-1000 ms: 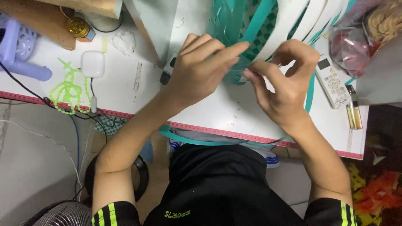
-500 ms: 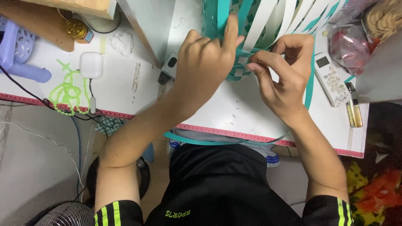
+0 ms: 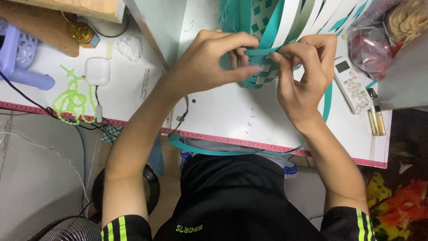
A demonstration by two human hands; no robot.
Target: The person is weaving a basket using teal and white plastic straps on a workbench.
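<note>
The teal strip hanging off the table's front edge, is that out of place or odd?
Somewhat: one teal strip droops loose below the table edge, near the lap, away from the woven piece both hands pinch. Nothing looks spilled or broken.

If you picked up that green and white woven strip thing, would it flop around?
Probably yes. The woven strips look thin and flat, and they curve and bend where the left hand and right hand pinch them. The piece likely weighs little, and the smooth-looking loose ends may slip apart.
</note>
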